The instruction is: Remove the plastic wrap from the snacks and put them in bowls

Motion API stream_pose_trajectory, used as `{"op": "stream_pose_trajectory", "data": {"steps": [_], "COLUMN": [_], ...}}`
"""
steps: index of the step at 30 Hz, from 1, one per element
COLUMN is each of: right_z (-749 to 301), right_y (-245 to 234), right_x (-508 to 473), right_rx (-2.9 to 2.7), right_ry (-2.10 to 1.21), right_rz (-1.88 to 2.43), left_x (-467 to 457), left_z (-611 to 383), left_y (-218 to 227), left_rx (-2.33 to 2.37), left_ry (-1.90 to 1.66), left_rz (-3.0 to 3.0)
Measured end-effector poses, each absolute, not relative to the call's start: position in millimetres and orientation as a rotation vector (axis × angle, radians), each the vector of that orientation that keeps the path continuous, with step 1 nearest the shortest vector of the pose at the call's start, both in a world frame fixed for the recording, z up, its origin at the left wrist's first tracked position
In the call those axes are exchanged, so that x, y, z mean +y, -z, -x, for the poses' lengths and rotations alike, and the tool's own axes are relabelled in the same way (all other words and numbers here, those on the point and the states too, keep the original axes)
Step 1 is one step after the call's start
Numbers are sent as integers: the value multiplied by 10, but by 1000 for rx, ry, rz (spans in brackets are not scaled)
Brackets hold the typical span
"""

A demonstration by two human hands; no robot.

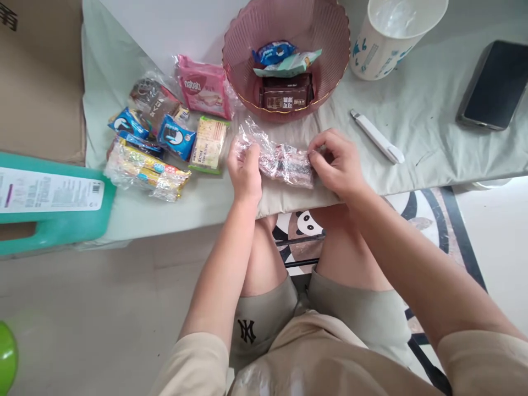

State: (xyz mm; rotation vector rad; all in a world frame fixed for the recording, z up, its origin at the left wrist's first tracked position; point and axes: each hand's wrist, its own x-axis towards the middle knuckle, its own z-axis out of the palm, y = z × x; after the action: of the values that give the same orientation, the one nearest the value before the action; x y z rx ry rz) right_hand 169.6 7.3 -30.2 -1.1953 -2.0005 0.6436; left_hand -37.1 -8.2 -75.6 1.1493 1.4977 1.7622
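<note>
A clear plastic snack bag [280, 160] with small wrapped bars inside lies near the front edge of a table covered in pale green cloth [433, 143]. My left hand [245, 171] pinches the bag's left end, fingers closed on the crinkled plastic. My right hand [336, 162] grips its right end, fingers curled on it. Just beyond stands a pink ribbed bowl [330, 60] with a blue packet, a mint-green packet and brown bars in it.
Left of the hands lie several snack packs: a pink wafer pack [204, 91], blue cookie packets [175, 137], a cracker pack [208, 144], a clear multipack [144, 170]. A white utility knife [377, 136], a white bin [391, 38] and a phone [495, 85] lie right. A teal jug [53, 203] sits left.
</note>
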Motion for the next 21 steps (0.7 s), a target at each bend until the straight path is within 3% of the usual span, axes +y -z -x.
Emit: {"op": "stream_pose_trajectory", "data": {"steps": [15, 21], "right_z": [-2322, -2349], "right_y": [96, -191], "right_x": [205, 66], "right_rx": [-1958, -2021], "right_ry": [-492, -329], "right_rz": [1336, 1253], "left_x": [-577, -666], "left_z": [934, 879], "left_y": [433, -26], "left_rx": [1824, 1980], "left_ry": [-1379, -991], "left_rz": [-1367, -1950]}}
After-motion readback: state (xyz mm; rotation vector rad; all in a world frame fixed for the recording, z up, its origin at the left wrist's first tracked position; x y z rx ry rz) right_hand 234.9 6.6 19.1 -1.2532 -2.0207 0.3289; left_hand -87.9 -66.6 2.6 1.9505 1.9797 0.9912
